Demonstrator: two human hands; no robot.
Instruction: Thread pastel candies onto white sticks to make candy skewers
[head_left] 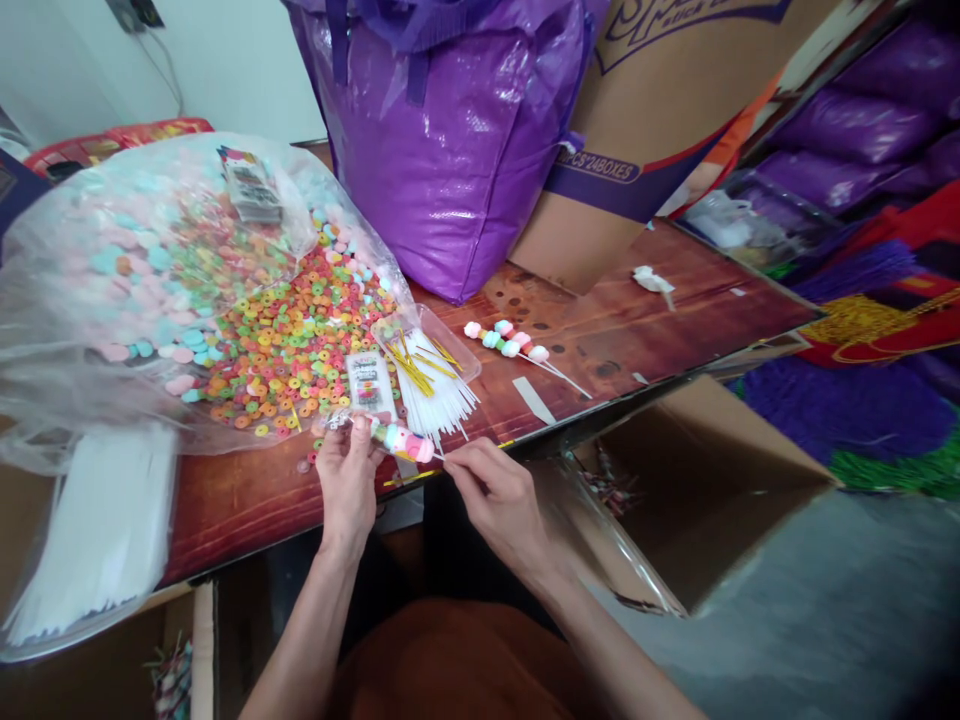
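Between my hands is a marshmallow candy skewer (405,441) in a clear wrapper, with pink, white, blue and green pieces on a white stick. My left hand (349,485) pinches its wrapped upper end. My right hand (499,500) is closed on the bare stick at the lower end. Just beyond them lie a small printed packet (370,385), a bundle of white sticks (431,385) and gold twist ties (412,362) in a clear tray. Two unwrapped marshmallow skewers (510,343) rest side by side farther right on the table.
A large clear bag (60,330) spills ring candies (292,340) and marshmallows at the left. More white sticks (105,530) lie at the left table edge. A purple bag (457,150) and a carton (600,220) stand behind. An open cardboard box (720,480) with skewers sits below right.
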